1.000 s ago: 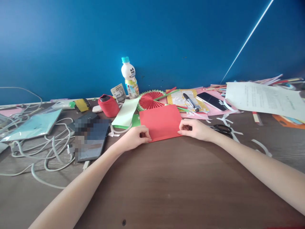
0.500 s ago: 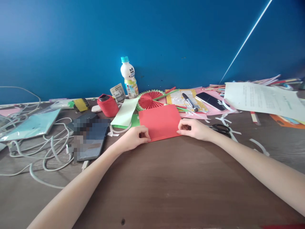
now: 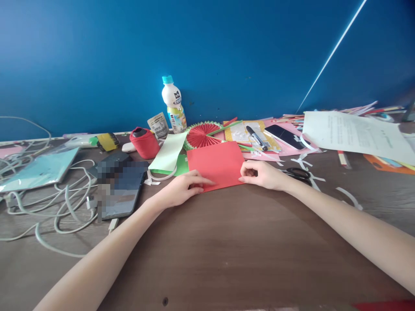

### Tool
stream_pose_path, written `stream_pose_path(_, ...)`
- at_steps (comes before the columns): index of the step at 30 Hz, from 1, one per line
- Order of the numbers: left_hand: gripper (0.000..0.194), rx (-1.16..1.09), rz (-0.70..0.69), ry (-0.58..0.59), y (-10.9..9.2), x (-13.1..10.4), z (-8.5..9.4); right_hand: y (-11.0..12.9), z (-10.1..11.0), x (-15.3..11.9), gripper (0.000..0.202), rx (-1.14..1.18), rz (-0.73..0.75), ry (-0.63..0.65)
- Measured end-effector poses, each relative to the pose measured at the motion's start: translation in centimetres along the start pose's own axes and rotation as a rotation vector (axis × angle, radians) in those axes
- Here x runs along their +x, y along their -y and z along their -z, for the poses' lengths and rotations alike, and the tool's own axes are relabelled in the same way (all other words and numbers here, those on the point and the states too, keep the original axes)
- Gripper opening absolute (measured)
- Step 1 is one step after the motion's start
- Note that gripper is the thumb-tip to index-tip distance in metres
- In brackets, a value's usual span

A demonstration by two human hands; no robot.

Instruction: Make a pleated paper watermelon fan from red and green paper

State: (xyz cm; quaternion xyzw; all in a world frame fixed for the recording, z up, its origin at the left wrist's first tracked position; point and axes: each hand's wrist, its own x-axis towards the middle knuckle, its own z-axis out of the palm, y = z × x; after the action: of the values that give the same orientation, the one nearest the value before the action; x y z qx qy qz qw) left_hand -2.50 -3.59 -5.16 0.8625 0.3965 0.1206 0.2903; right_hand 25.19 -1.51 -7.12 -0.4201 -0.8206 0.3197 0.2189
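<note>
At red paper (image 3: 216,163) | left hand (image 3: 182,188): parted, index extended | right hand (image 3: 262,175): pinching right edge

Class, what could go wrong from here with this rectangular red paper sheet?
The rectangular red paper sheet might skew if the bare left hand and bare right hand, at its near corners, move unevenly. Slid forward, it could bump the round red-and-green pleated paper fan beyond it.

No wording could be read with certainty, as the bottle (image 3: 174,106) bore a dark logo block and print too small to make out, the pouch (image 3: 158,125) showed barcode-like stripes, and the white sheet (image 3: 353,133) carried faint, illegible lines.
</note>
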Motion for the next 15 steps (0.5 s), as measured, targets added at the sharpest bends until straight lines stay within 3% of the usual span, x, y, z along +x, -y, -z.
stream_pose_path(15, 0.04, 0.098, -0.031, 0.029, -0.15, -0.03, -0.09, 0.04, 0.11, 0.03, 0.02, -0.003, -0.037, 0.019)
